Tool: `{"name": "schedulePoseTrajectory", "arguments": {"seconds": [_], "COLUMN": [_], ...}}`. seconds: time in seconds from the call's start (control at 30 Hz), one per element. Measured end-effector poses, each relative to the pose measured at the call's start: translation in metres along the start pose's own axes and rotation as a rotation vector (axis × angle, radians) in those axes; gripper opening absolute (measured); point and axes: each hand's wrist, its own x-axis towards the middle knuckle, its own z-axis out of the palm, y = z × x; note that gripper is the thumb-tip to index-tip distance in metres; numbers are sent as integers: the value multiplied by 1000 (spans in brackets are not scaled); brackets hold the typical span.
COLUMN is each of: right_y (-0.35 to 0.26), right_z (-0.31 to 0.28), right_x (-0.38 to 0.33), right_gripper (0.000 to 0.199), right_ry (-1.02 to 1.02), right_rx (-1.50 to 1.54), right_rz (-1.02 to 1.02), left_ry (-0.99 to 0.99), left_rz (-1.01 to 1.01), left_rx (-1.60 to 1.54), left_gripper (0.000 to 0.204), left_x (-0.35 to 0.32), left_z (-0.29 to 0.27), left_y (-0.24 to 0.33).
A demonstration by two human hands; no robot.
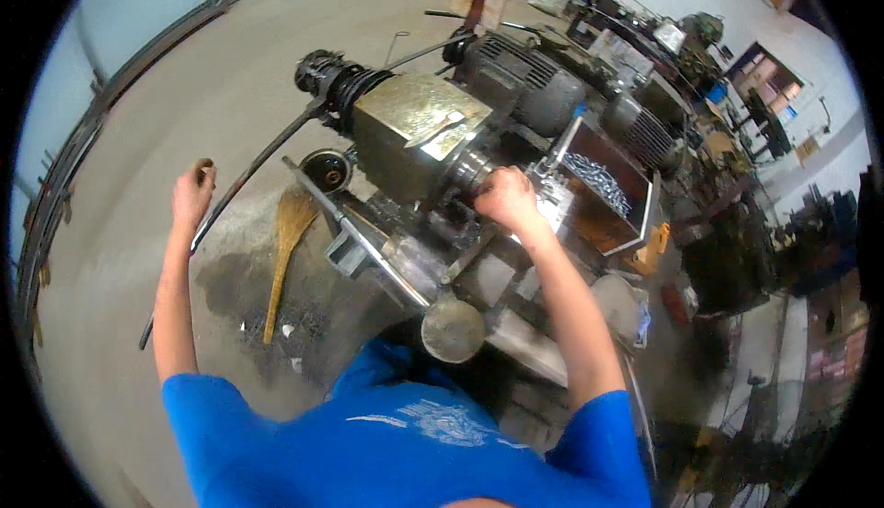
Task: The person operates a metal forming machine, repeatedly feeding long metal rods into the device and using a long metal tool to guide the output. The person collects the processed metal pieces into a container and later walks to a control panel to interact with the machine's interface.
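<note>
My right hand (506,197) reaches the front of a round metal chuck (472,168) on the lathe's box-shaped headstock (396,144). Its fingers are bent and closed against the work area there, and what they grip is hidden beneath the hand. Off to the left, my left hand (192,193) is raised with fingers curled together. Something small and dark may be at its fingertips, too small to name. A long dark bar (267,151) slants from the headstock down past my left wrist. Against the lathe's right side sits an open tray (635,239) of small shiny metal parts (597,182).
A straw broom (287,236) lies on the floor by the lathe, near dark shavings. Close to my body is a round metal disc (453,330). An electric motor (543,93) sits behind the headstock. Long rods (110,103) line the left wall; more machinery crowds the right.
</note>
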Motion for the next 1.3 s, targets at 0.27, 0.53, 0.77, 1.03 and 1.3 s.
{"name": "schedulePoseTrajectory", "arguments": {"seconds": [0.27,0.53,0.77,1.03,1.3], "right_y": [1,-2,58,162,157], "right_z": [9,4,-63,-59,-44], "right_x": [2,1,-51,-90,-202], "right_gripper": [29,25,23,48,38], "right_ry": [-41,-97,90,475,497], "right_rx": [-97,-158,296,94,373], "right_rz": [118,149,424,349,449], "left_ry": [-102,-354,-584,-552,-701], "left_rz": [-221,-67,-206,-197,-153], "left_rx": [366,331,-434,-557,-567], "left_gripper": [49,38,19,19,26], "left_x": [-98,-83,-47,-45,-31], "left_z": [34,37,57,60,53], "left_y": [45,36,26,29,26]}}
